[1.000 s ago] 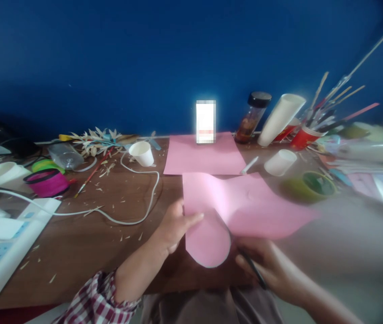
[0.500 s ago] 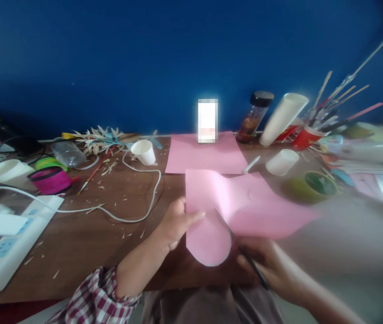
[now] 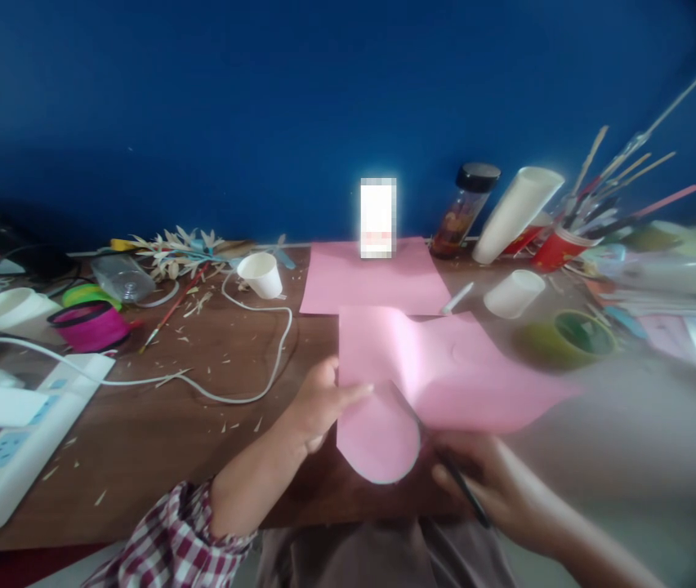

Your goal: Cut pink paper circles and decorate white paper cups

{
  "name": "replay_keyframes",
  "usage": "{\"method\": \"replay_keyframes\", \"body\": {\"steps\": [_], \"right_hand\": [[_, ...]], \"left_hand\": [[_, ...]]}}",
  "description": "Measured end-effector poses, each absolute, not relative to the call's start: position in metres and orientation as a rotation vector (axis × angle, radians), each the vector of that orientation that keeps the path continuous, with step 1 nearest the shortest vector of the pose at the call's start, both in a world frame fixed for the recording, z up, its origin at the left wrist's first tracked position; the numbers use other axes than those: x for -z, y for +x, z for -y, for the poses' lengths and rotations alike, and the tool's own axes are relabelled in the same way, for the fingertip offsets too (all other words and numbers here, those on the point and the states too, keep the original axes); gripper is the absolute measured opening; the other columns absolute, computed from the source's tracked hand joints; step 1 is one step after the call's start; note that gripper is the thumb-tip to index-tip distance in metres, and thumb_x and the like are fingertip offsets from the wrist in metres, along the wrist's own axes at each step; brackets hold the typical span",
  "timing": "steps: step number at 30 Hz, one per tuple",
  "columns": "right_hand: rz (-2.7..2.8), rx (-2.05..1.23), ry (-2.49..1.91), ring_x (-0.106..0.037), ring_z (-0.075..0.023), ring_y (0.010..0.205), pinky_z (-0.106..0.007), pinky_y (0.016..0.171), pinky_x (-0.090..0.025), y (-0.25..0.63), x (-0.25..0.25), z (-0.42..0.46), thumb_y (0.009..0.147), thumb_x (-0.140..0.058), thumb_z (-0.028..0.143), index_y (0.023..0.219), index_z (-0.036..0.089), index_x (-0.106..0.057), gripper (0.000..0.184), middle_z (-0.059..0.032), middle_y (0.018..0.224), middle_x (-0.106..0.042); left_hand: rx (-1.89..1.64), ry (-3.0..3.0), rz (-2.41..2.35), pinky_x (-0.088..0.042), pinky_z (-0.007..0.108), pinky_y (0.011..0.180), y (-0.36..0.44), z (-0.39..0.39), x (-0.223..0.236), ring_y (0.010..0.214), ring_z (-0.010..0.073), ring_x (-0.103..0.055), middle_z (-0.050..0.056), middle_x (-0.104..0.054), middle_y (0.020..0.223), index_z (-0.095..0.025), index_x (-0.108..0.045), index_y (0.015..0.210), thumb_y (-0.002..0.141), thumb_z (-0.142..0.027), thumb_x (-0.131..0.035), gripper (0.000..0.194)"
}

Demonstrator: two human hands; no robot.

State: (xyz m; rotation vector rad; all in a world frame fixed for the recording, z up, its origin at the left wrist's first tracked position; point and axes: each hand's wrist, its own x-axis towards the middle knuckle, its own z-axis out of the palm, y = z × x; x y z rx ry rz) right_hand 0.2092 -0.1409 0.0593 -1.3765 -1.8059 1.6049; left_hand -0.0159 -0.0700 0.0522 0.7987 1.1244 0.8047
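A large sheet of pink paper [image 3: 464,376] is held up in front of me, its lower left part cut to a rounded edge. My left hand [image 3: 327,400] grips the sheet's left edge, thumb on top and fingers underneath. To the right of the rounded part, my right hand [image 3: 476,469] is closed around dark-handled scissors [image 3: 469,494]. Their thin blade lies at the slit in the paper beside the curve; the rest of them is hidden by the hand. Another pink sheet [image 3: 372,282] lies flat behind.
On the left are a power strip [image 3: 35,441], a white cable [image 3: 274,367], a paper cup [image 3: 261,274] and a magenta roll [image 3: 89,327]. A tape roll [image 3: 581,335], a tipped cup [image 3: 515,294], a jar [image 3: 467,212] and a red cup of brushes [image 3: 559,249] stand right. Scraps litter the tabletop.
Almost nothing differs. The view has shifted very slightly; both hands, the paper and the scissors keep nearly the same position.
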Motion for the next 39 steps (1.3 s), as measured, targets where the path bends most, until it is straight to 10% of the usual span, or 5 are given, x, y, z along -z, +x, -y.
{"method": "replay_keyframes", "body": {"steps": [39], "right_hand": [[1.419, -1.548, -1.455, -0.046, -0.009, 0.047, -0.019, 0.045, -0.037, 0.188, -0.043, 0.149, 0.087, -0.053, 0.047, 0.085, 0.015, -0.058, 0.033, 0.0037, 0.057, -0.05]], "left_hand": [[-0.978, 0.746, -1.263, -0.051, 0.031, 0.068, 0.008, 0.096, -0.044, 0.079, 0.0239, -0.066, 0.012, -0.072, 0.091, -0.011, -0.065, 0.1, 0.067, -0.036, -0.077, 0.043]]}}
